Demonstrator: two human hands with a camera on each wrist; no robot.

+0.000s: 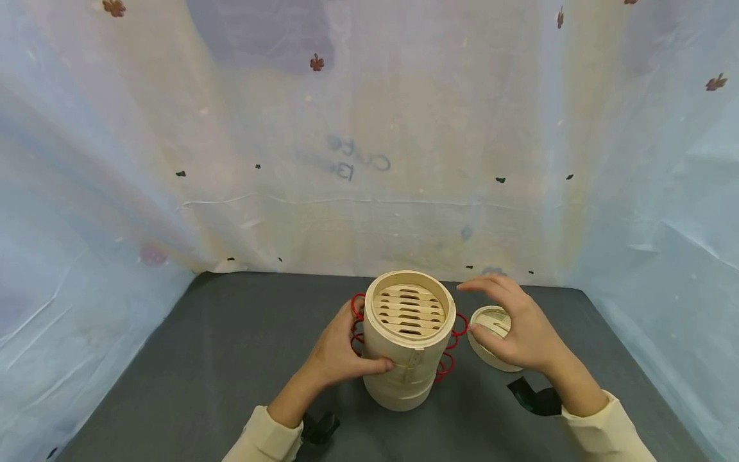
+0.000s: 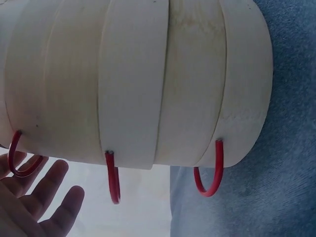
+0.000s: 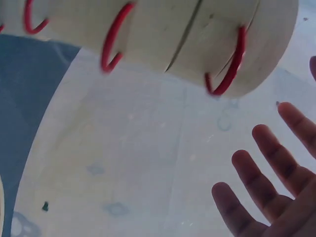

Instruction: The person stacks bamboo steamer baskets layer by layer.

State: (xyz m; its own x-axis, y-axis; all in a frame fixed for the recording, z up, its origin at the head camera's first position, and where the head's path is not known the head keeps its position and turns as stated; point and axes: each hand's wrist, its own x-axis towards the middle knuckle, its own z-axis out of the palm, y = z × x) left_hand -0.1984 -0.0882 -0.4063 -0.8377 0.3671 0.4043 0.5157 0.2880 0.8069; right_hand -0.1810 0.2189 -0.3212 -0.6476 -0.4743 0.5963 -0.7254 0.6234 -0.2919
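A stack of round bamboo steamer baskets (image 1: 404,384) stands upright on the dark surface, its slatted top tier (image 1: 408,308) uncovered. Red ring handles (image 2: 112,182) stick out on both sides. My left hand (image 1: 340,353) holds the upper part of the stack from the left, thumb across the front and fingers at the side by the top ring. To the right, my right hand (image 1: 522,330) is apart from the stack, fingers spread with nothing in them. Behind that hand, partly hidden, lies a smaller-looking round bamboo piece (image 1: 489,359).
A dark grey table surface (image 1: 242,359) spreads beneath everything. Pale plastic sheeting (image 1: 369,224) hangs behind it and along both sides. Dark straps (image 1: 537,398) sit at the wrists, next to the cream sleeves (image 1: 606,430).
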